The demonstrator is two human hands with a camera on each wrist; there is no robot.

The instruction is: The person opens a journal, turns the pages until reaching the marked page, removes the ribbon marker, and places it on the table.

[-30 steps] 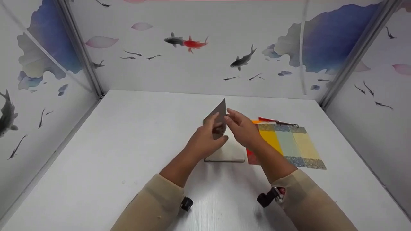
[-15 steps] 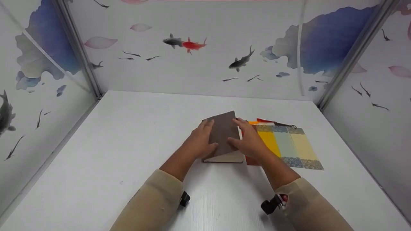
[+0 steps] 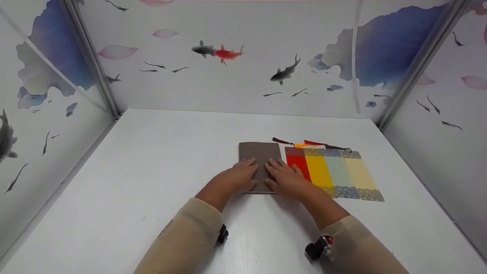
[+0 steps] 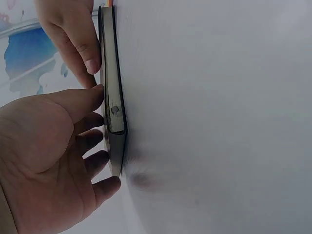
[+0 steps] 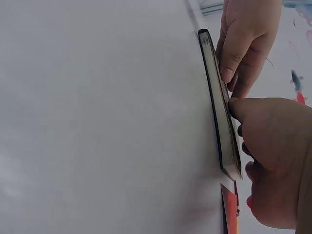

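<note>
A brown-covered notebook (image 3: 259,152) lies closed and flat on the white table. My left hand (image 3: 237,178) rests on the left part of its cover, fingers extended. On the right part of the cover lies my right hand (image 3: 286,179), its fingers also spread. Both wrist views show the notebook's pale page edges (image 4: 113,73) between dark covers, with thumbs on the top cover. Just right of the notebook, several tasselled bookmarks in red (image 3: 298,160), yellow (image 3: 319,165), pale green (image 3: 338,167) and cream (image 3: 359,171) lie side by side. My right hand partly covers the red one.
The white table (image 3: 152,160) is enclosed by panels printed with fish and petals, such as the back wall (image 3: 243,91). Dark and red tassels (image 3: 314,142) stick out beyond the bookmarks' far ends. A small black device (image 3: 315,249) sits at my right cuff.
The notebook's cover, upright between my hands a second ago, has swung down to the right and now lies shut. Both hands have moved down onto it; the red bookmark shows more.
</note>
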